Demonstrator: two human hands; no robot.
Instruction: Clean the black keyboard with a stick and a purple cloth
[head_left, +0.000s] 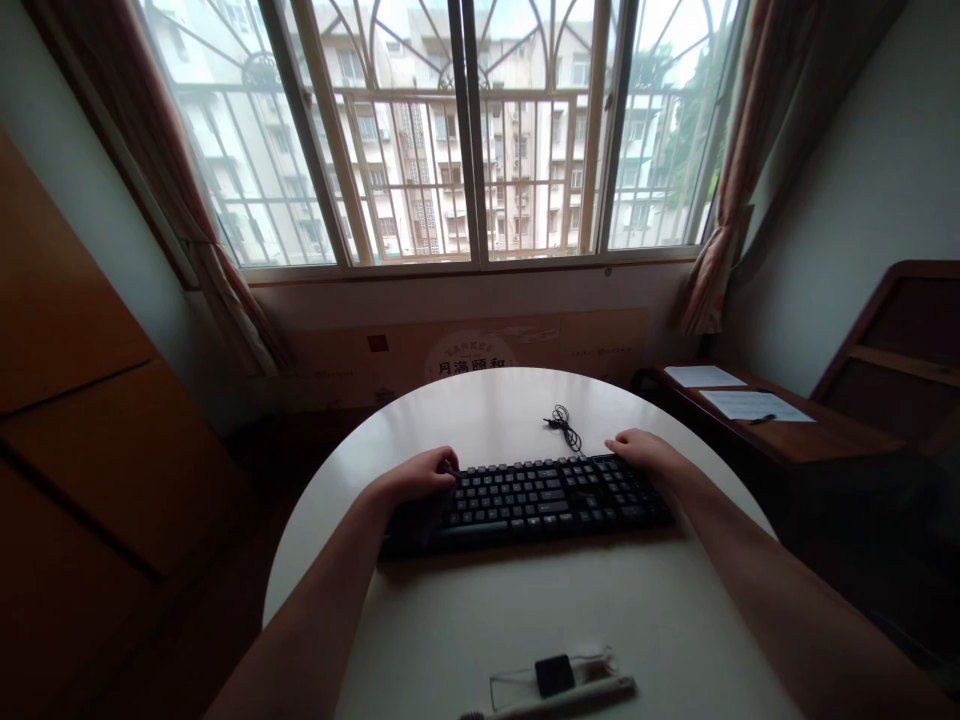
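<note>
A black computer keyboard (541,498) lies across the white round table (450,630). My left hand (429,470) is closed on its left end, with the fingers curled at the far edge. My right hand (643,449) grips the far right corner, the thumb side pointing inward; part of that corner is hidden under it. Behind the keyboard, its thin black cable (568,432) lies in a loose bundle on the tabletop.
Near the table's front edge lie a small black square object (554,675) and a white toothbrush-like stick (581,694). To the right, papers (756,405) and a dark pen rest on a wooden surface (862,436). A barred window (472,150) stands beyond the table.
</note>
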